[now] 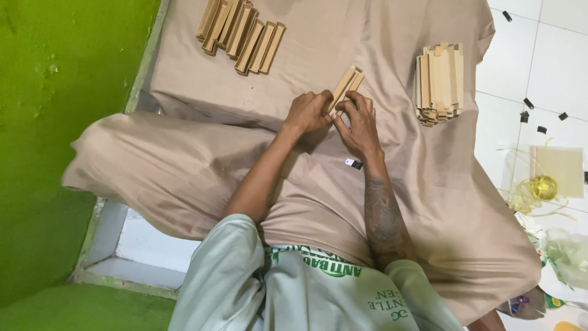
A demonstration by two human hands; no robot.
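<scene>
Green wall (55, 122) bounds the left side; a tan cloth (367, 37) covers the lap and floor. Upper left on the cloth lies a row of folded cardboard trays (242, 30). At centre, the left hand (308, 112) and right hand (357, 122) both pinch the near end of one narrow cardboard tray (346, 83), its long axis slanting away toward the upper right. Further right sits a stack of flat cardboard blanks (439, 83), then white floor tiles (514, 55).

Pale grey-green short-sleeved shirt with green print, tan trousers, dark tattoo along right forearm
</scene>
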